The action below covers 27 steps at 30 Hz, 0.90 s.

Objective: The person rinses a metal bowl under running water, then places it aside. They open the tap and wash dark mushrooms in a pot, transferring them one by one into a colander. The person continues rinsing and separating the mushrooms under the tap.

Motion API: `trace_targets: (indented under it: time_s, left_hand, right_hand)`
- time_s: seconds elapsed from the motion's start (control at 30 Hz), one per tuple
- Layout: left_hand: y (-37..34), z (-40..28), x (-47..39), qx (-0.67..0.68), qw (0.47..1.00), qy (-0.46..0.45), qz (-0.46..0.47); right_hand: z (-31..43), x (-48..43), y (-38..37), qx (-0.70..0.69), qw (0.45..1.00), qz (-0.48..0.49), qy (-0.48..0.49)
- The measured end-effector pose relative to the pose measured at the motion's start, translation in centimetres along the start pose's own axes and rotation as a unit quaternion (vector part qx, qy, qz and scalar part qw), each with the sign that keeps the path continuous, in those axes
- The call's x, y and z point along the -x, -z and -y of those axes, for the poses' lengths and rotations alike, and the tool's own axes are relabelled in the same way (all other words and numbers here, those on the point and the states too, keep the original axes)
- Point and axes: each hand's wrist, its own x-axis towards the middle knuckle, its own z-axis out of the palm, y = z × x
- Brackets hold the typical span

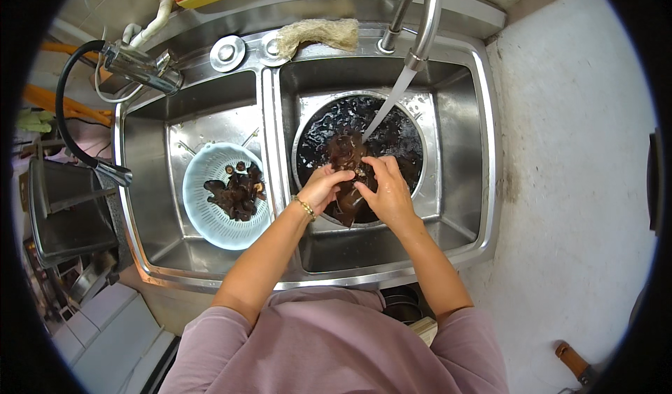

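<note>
Both my hands hold a wet, dark brown clump of wood ear fungus point(347, 155) over a round metal basin point(299, 147) in the right sink bowl. My left hand point(324, 186) grips its lower left side; the thumb and fingers of my right hand point(387, 186) pinch the right side, near small pale bits at its base. Water runs from the curved faucet point(429, 21) onto or just beside the clump. Dark pieces and rippling water fill the basin. In the left bowl, a light blue plastic colander point(195, 205) holds more dark fungus pieces point(239, 192).
A loofah point(320, 33) and round metal sink strainers point(227, 53) lie on the rear ledge. A pull-out sprayer point(115, 173) on a black hose hangs at the left. The steel divider point(270, 110) separates the bowls, and a white wall point(572, 131) stands at the right.
</note>
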Motion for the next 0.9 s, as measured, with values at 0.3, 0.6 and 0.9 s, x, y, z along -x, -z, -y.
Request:
trace_targets:
  time_s: [0.3,0.6,0.9]
  left_hand:
    - [-0.4,-2.9,0.5,-0.450,0.886,-0.086,-0.080]
    - [-2.0,-4.9,3.9,-0.635,0.684,-0.353,0.069]
    - [-0.2,-6.1,1.2,-0.634,0.728,-0.240,0.102]
  right_hand:
    - [-0.7,-0.9,-0.3,0.062,0.996,0.054,0.019]
    - [0.6,-1.5,1.1,0.079,0.986,0.133,0.061]
    - [-0.5,-1.5,1.9,-0.080,0.970,0.228,0.013]
